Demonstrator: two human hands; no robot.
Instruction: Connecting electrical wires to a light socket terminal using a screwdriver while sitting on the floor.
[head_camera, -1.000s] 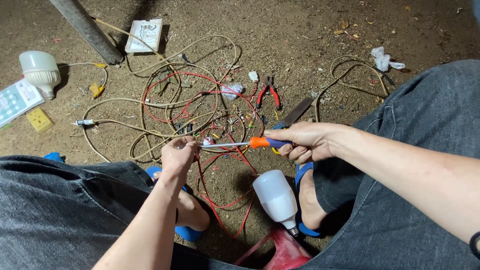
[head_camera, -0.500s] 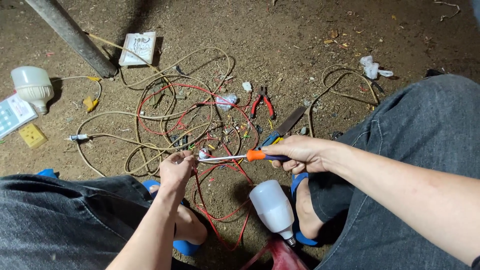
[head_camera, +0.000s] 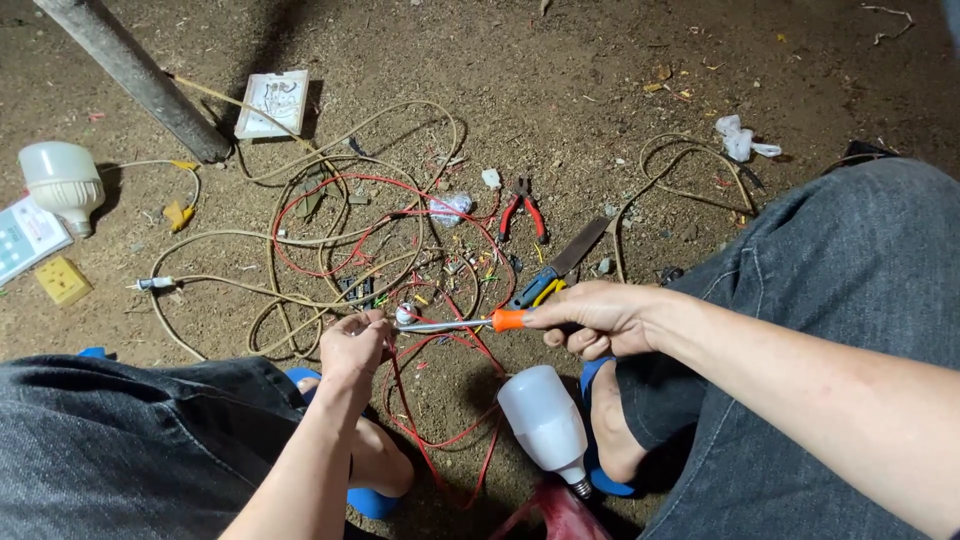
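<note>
a: what's each hand doing near the middle of the frame?

b: the right hand (head_camera: 598, 318) is closed tight around a screwdriver (head_camera: 455, 324) with an orange collar, its metal shaft pointing left. the left hand (head_camera: 352, 345) sits just left of centre, fingers pinched narrow on something small at the screwdriver's tip; it's too small to tell what, though red wire (head_camera: 395, 215) runs right by it.

a: so the tip and the left fingers meet?

b: they're touching or very nearly, i cannot tell which.

a: what's on the ground around them?

b: a tangle of beige cable (head_camera: 290, 250) and the red wire loops across the dirt floor (head_camera: 600, 70) above the hands. red-handled pliers (head_camera: 522, 208) lie just above centre, and a knife (head_camera: 560, 265) with a blue and yellow handle lies just above the right hand.

a: any bulbs?

b: a white led bulb (head_camera: 545, 425) lies below the right hand at lower centre, base pointing down, between the two blue sandals (head_camera: 370, 497). another white bulb (head_camera: 60, 180) rests at the left edge, beside a yellow socket block (head_camera: 63, 280).

a: upper left?

b: a grey pole (head_camera: 135, 75) slants there, with a white switch plate (head_camera: 272, 102) just right of it. a crumpled white scrap (head_camera: 740, 140) sits at upper right.
</note>
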